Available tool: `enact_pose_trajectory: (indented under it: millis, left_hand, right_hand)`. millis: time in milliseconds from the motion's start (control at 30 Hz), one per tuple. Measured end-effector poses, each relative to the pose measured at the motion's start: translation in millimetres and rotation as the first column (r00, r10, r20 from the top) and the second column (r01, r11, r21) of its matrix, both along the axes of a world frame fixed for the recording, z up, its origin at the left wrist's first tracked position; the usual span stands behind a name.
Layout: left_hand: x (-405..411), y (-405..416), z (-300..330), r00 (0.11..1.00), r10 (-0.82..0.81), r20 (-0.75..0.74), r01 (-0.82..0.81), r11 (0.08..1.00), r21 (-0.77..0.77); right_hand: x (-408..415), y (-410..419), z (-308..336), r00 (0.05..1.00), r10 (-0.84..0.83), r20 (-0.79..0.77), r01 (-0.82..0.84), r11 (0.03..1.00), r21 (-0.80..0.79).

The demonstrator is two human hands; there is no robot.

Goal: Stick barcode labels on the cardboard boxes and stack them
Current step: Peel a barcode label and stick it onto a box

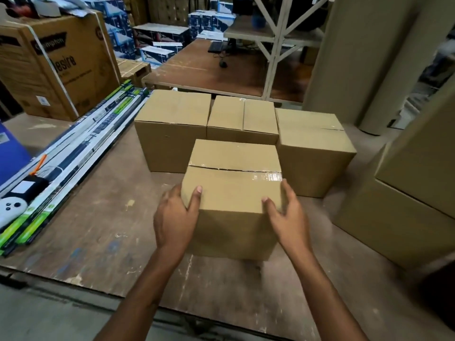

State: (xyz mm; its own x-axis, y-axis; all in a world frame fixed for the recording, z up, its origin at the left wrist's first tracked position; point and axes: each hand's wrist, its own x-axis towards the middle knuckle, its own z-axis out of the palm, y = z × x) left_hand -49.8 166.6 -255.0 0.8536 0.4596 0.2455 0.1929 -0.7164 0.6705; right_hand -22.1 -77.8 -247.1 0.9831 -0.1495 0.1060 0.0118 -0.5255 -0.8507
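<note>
Scuffed wood table point(103, 217) in stockroom; L grip point(176, 217) & R grip point(286, 212) both grasping front box point(234, 193).

A worn brown wooden counter point(103, 217) carries long green-and-white tube-light cartons point(73, 153) along its left side, with a white game controller point(11, 209) lying on them; a large printed brown carton point(56, 67) stands behind them

Four small cardboard boxes on the desk point(103, 217): one in front point(234, 193), three behind point(172, 124) point(242, 121) point(312, 143). Two hands, left point(176, 217) and right point(286, 212). One big printed carton point(56, 67) far left.
</note>
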Motion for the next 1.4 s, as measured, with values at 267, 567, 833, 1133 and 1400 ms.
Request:
enact_pose_trajectory:
  millis: [267, 567, 833, 1133, 1400]
  left_hand:
    - [-18, -91, 4, 0.991, -0.125, 0.051, 0.125, 0.992, -0.006]
    - [-24, -145, -28, 0.974, -0.224, 0.044, 0.225, 0.974, -0.008]
    - [-23, -151, -32, 0.974, -0.217, 0.059, 0.219, 0.976, -0.024]
    - [-11, -140, -29, 0.961, -0.246, 0.124, 0.25, 0.968, -0.024]
    - [-44, -143, -52, 0.949, -0.234, 0.21, 0.287, 0.92, -0.269]
  right_hand:
    - [-42, -83, -4, 0.976, -0.197, 0.098, 0.194, 0.98, 0.036]
    - [-46, -139, -19, 0.965, -0.262, 0.02, 0.263, 0.965, -0.005]
    - [-47, -142, -17, 0.98, -0.201, 0.016, 0.2, 0.965, -0.168]
    - [-36, -146, -17, 0.99, -0.14, 0.034, 0.141, 0.99, -0.015]
    - [-51, -153, -32, 0.99, -0.102, 0.102, 0.088, 0.988, 0.128]
